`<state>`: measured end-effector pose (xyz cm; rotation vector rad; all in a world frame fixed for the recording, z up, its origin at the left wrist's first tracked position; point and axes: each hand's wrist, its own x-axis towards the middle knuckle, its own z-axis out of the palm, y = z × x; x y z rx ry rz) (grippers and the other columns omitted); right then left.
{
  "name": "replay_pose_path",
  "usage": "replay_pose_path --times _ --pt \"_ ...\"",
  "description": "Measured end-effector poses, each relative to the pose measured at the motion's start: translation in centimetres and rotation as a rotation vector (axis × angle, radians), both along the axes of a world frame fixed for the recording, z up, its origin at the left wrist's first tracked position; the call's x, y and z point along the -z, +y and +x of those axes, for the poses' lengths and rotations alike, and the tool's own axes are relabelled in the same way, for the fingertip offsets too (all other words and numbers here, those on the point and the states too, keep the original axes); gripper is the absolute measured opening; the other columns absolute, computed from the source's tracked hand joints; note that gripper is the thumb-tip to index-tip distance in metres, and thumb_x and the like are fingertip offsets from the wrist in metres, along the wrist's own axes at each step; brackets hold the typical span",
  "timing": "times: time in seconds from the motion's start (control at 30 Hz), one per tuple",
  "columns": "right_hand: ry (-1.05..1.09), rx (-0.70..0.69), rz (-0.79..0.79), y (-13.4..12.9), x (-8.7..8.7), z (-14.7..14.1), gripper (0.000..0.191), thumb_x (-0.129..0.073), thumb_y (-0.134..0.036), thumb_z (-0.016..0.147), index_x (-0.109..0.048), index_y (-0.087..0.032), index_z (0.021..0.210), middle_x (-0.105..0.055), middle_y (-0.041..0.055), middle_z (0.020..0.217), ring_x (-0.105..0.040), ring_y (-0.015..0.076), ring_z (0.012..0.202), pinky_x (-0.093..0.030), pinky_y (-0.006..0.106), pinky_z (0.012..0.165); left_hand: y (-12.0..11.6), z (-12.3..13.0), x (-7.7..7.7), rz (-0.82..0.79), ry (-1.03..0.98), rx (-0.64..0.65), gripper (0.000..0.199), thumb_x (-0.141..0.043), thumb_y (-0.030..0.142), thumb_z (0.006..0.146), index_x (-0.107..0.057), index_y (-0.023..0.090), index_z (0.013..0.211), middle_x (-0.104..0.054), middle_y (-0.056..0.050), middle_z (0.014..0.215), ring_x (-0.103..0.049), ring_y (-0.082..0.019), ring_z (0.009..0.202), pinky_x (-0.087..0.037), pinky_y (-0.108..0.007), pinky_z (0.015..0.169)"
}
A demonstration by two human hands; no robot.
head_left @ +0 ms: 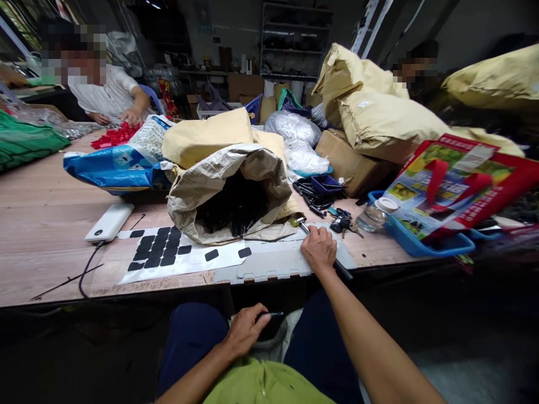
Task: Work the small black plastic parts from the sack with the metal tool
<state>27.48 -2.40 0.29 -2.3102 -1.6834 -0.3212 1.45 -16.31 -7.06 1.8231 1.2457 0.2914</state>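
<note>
Black handle (pixel 343 270) tight in right fingers (pixel 312 238); below table edge (pixel 379 262), dark rod (pixel 276 313) in left fingers (pixel 257 310).

Dim workroom. Back wall (pixel 236 25) dark grey, small poster (pixel 204 18) high up. Open metal shelving (pixel 297 50) against it, several tiers, contents too dark to make out. Low counter (pixel 202 72) left of shelving. Window (pixel 14 12) at upper left corner — greenery beyond, daylight on that side. Blue chair back (pixel 150 96) at left. Pale wood-grain table (pixel 46 191) across foreground. Floor (pixel 458 365) shadowed — paler patch lower right.
</note>
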Motion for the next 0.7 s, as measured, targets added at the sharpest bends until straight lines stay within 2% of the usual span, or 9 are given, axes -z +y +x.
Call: replay_pose_path --times 0.07,0.13,0.2,0.27,0.33,0.4,0.5,0.6,0.7 --pt "0.002 0.004 -0.004 0.0 0.0 0.0 0.034 -0.046 -0.024 0.095 -0.063 -0.019 0.124 -0.057 0.0127 0.109 -0.050 0.0262 0.101 -0.034 0.036 0.080 -0.2 0.5 3.5 -0.127 0.118 -0.111 0.040 -0.042 0.050 0.100 -0.070 0.023 0.097 -0.073 -0.004 0.086 -0.067 -0.021 0.082 -0.045 -0.030 0.073" --pt "0.005 0.005 -0.008 0.0 -0.1 0.0 0.033 -0.046 -0.024 0.095 -0.063 -0.019 0.123 -0.058 0.0127 0.109 -0.050 0.0261 0.102 -0.033 0.036 0.079 0.3 1.0 5.9 -0.190 0.214 -0.151 0.044 -0.040 0.050 0.100 -0.069 0.020 0.086 -0.072 -0.005 0.084 -0.068 -0.022 0.085 -0.045 -0.030 0.074" --pt "0.008 0.003 -0.007 -0.1 -0.3 0.0 0.033 -0.046 -0.024 0.095 -0.064 -0.019 0.123 -0.058 0.0125 0.109 -0.050 0.0260 0.102 -0.033 0.035 0.079 0.8 1.3 6.8 -0.219 0.264 -0.163 0.045 -0.041 0.050 0.100 -0.068 0.019 0.083 -0.071 -0.006 0.084 -0.068 -0.022 0.087 -0.045 -0.030 0.076" --pt "0.012 0.002 -0.003 -0.1 -0.4 0.0 0.032 -0.047 -0.024 0.095 -0.064 -0.019 0.122 -0.058 0.0122 0.109 -0.050 0.0259 0.102 -0.033 0.036 0.078 1.1 1.6 6.2 -0.202 0.239 -0.163 0.041 -0.042 0.049 0.100 -0.071 0.020 0.096 -0.071 -0.006 0.085 -0.067 -0.022 0.087 -0.046 -0.031 0.076" --pt "0.013 0.002 -0.002 -0.2 -0.4 0.0 0.033 -0.047 -0.024 0.095 -0.064 -0.019 0.122 -0.058 0.0125 0.109 -0.050 0.0260 0.101 -0.033 0.036 0.078 0.9 1.7 4.3 -0.156 0.135 -0.125 0.040 -0.046 0.048 0.097 -0.069 0.022 0.117 -0.071 -0.004 0.086 -0.067 -0.021 0.083 -0.047 -0.030 0.074" --pt "0.009 0.004 0.002 -0.1 -0.4 0.0 0.033 -0.046 -0.024 0.095 -0.064 -0.019 0.122 -0.058 0.0127 0.109 -0.050 0.0262 0.101 -0.033 0.036 0.078 0.6 1.5 1.4 -0.088 -0.006 -0.045 0.041 -0.051 0.048 0.095 -0.066 0.026 0.126 -0.072 -0.002 0.086 -0.065 -0.018 0.076 -0.048 -0.028 0.070" --pt "0.005 0.001 0.008 -0.1 -0.2 0.0 0.033 -0.045 -0.024 0.095 -0.064 -0.019 0.122 -0.058 0.0127 0.108 -0.050 0.0264 0.101 -0.033 0.036 0.078 1.6 0.7 -3.7 0.177 -0.188 -0.025 0.030 -0.053 0.044 0.095 -0.075 0.026 0.105 -0.074 -0.002 0.086 -0.065 -0.016 0.074 -0.049 -0.027 0.074" --pt "0.007 0.004 0.006 0.0 -0.1 0.0 0.033 -0.045 -0.025 0.095 -0.064 -0.018 0.122 -0.058 0.0131 0.109 -0.050 0.0266 0.101 -0.033 0.036 0.079 5.9 -0.5 -8.2 0.477 -0.227 -0.343 0.031 -0.052 0.042 0.096 -0.075 0.022 0.090 -0.073 -0.003 0.083 -0.065 -0.016 0.075 -0.049 -0.027 0.076" --pt "0.011 0.004 -0.003 0.0 -0.2 0.0 0.033 -0.045 -0.025 0.096 -0.064 -0.018 0.123 -0.058 0.0133 0.110 -0.050 0.0268 0.102 -0.033 0.036 0.080 12.5 -1.6 -10.7 0.513 -0.020 -0.670 0.032 -0.051 0.043 0.094 -0.074 0.021 0.087 -0.069 -0.002 0.071 -0.063 -0.018 0.068 -0.046 -0.029 0.070"
